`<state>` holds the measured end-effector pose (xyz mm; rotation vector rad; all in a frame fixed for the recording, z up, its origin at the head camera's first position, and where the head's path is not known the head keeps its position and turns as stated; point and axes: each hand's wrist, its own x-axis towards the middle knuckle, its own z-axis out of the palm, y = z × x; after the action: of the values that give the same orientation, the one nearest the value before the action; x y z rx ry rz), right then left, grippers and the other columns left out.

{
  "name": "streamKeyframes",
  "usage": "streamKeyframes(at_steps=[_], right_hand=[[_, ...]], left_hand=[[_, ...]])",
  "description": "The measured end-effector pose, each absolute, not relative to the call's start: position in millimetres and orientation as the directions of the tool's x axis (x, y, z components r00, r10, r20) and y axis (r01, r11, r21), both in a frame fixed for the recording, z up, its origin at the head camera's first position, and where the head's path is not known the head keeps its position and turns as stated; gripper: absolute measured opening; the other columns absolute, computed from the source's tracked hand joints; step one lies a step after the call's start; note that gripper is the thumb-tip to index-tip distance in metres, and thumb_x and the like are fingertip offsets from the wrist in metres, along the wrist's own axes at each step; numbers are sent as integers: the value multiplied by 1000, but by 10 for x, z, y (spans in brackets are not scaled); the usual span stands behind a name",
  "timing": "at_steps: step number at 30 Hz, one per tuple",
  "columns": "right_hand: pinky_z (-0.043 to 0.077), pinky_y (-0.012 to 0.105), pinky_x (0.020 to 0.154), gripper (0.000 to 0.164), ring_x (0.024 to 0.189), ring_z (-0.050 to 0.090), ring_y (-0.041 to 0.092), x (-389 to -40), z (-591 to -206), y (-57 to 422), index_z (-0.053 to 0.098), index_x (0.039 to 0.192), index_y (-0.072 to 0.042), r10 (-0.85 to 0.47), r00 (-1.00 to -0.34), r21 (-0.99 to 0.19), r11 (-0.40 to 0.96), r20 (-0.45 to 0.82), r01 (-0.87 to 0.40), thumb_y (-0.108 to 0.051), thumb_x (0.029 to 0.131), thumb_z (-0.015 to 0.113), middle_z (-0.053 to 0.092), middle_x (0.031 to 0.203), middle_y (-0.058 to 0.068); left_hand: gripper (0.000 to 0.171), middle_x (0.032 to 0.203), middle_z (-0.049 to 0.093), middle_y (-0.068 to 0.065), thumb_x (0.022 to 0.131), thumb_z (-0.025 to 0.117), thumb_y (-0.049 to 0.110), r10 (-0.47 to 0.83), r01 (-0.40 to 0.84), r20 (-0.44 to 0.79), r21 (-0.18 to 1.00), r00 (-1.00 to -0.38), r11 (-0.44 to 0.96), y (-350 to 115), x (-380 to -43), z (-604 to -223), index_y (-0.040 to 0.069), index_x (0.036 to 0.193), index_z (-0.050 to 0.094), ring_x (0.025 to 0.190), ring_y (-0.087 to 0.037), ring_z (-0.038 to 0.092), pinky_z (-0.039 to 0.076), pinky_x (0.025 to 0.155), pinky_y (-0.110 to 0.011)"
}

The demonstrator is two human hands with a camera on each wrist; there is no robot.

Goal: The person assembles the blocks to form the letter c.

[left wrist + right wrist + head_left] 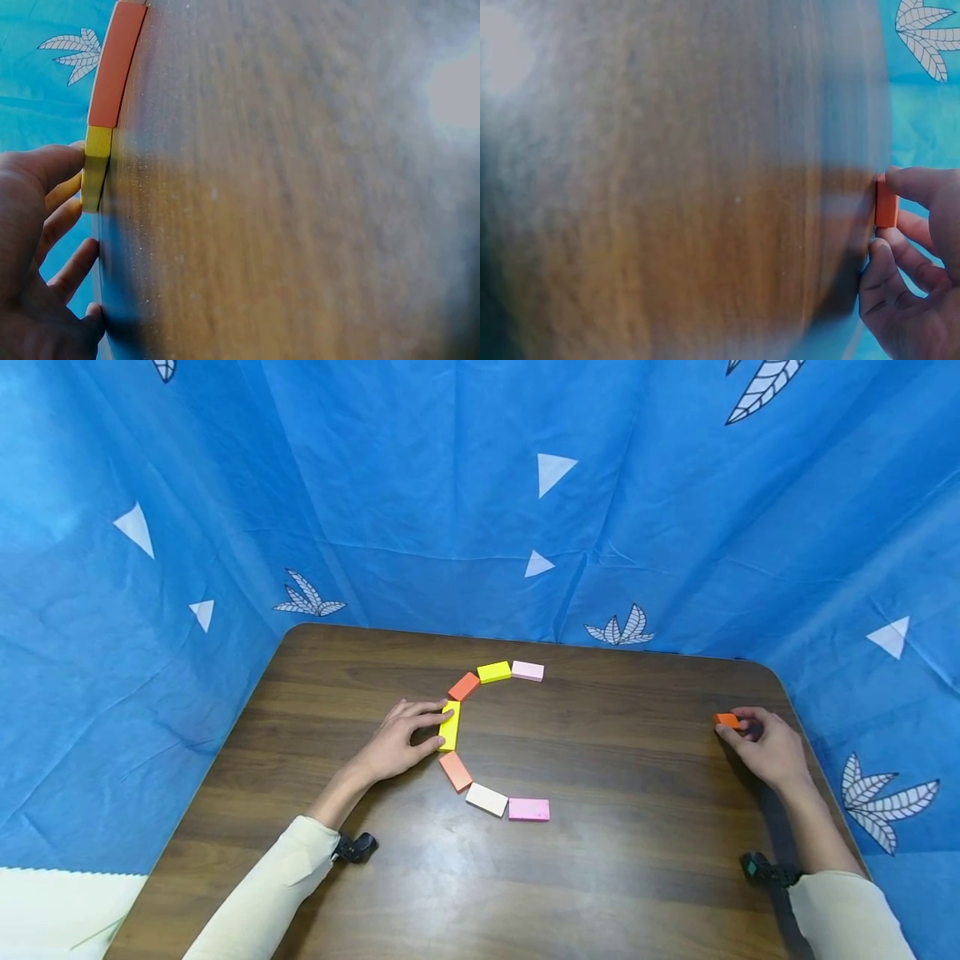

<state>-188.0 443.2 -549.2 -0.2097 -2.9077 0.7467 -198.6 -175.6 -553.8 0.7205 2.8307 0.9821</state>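
My left hand [397,739] rests its thumb and fingertips on a long yellow block [452,735] lying flat on the table; in the left wrist view the fingers reach fairly straight to that block's side. Touching or nearly touching its near end is a salmon-orange block [455,772], followed by a cream block [487,799] and a pink block [528,810]. From its far end run a red-orange block [464,686], another yellow block [494,672] and a pale pink block [528,671]. Far to the right, my right hand [772,752] pinches an orange block [726,721] between thumb and fingers.
The blocks form a curve that bulges left on the brown wooden table [615,743]. Blue curtains [420,485] with leaf and triangle prints hang along its back and both sides. The right hand is close to the table's right edge.
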Motion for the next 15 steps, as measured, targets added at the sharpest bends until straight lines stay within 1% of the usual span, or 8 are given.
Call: streamKeyframes(at_steps=[6,10,15], right_hand=[[41,22,62,54,85,58,28,-1855,-5476,4420,62,134,9,187,-979,-501,857,87,119,-35,105,71,63,108,26],[39,16,60,56,87,59,27,-1823,-5477,4427,61,134,9,193,-978,-515,848,80,126,-38,105,70,63,110,25],[39,13,60,54,83,58,20,-1770,-5490,4442,61,131,9,191,-978,-520,846,85,120,-36,104,71,64,108,25]], left_hand=[[49,167,52,0,105,73,31,450,412,94,600,-888,686,-1746,-1973,-5505,20,152,64,155,-33,45,12,139,-61],[49,167,52,-1,105,73,30,451,414,97,598,-887,686,-1748,-1973,-5512,20,152,64,154,-34,45,12,139,-61],[49,167,52,0,105,72,31,452,415,98,600,-887,684,-1748,-1974,-5524,21,152,64,155,-33,45,12,139,-60]])
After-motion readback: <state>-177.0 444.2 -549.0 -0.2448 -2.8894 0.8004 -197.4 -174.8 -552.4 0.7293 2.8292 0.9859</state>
